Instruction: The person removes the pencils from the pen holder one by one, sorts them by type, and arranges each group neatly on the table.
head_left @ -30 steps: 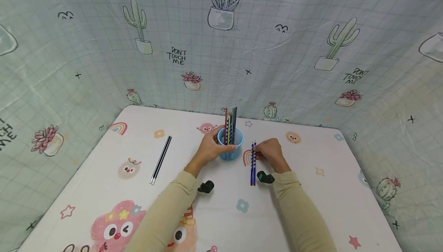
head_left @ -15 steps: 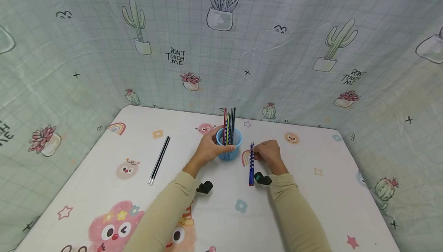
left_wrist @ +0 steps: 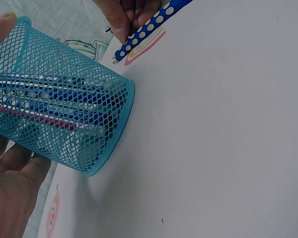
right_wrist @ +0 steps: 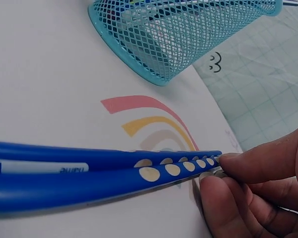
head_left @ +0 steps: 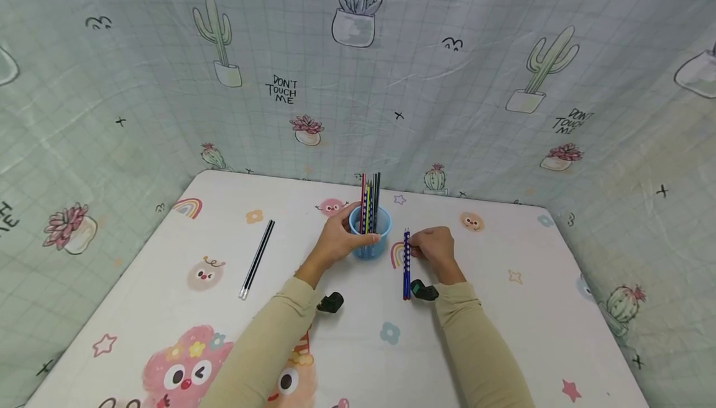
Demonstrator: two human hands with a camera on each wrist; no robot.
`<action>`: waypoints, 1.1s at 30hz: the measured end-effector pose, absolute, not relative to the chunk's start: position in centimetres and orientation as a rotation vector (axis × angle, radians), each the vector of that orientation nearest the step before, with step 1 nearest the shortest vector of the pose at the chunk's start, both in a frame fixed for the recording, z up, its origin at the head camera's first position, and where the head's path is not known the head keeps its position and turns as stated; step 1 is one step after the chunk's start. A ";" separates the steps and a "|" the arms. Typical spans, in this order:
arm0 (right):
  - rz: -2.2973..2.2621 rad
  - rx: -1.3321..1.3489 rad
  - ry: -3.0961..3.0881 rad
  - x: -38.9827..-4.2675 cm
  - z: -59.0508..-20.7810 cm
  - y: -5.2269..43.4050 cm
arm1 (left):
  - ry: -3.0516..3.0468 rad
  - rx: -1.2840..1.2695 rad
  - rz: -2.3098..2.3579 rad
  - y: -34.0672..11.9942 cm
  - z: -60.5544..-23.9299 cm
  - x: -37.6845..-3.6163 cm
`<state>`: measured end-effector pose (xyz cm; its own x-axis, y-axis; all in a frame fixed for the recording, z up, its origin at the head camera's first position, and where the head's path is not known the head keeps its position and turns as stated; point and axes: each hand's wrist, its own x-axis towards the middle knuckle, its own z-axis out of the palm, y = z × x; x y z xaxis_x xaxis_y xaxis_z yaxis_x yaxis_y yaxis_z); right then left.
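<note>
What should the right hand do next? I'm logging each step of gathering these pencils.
Probably lift the two blue pencils the right hand pinches at their tips, and carry them to the mesh cup, which the left hand steadies upright.

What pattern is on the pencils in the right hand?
The pencils are blue with pale dots, pinched by the right hand; clearest in the right wrist view.
</note>
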<state>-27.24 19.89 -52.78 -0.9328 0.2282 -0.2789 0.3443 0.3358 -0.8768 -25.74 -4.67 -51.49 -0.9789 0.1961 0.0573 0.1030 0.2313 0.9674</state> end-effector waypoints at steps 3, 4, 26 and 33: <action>-1.676 0.537 2.478 -27.3 -52.8 19.9 | 2.401 0.297 1.886 -4.7 -51.5 -25.8; -1.677 0.539 2.478 -27.3 -52.8 19.9 | 2.402 0.296 1.885 -4.7 -51.5 -25.8; -1.637 0.487 2.519 -27.3 -53.0 20.0 | 2.395 0.284 1.886 -4.7 -51.3 -25.6; -1.646 0.439 2.498 -27.5 -53.0 20.4 | 2.400 0.287 1.889 -4.7 -51.5 -25.8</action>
<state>-27.47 20.41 -53.00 -0.9510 0.1750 -0.2549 0.3033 0.3672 -0.8793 -25.77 -4.74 -51.52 -0.9797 0.1919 0.0574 0.1009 0.2253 0.9691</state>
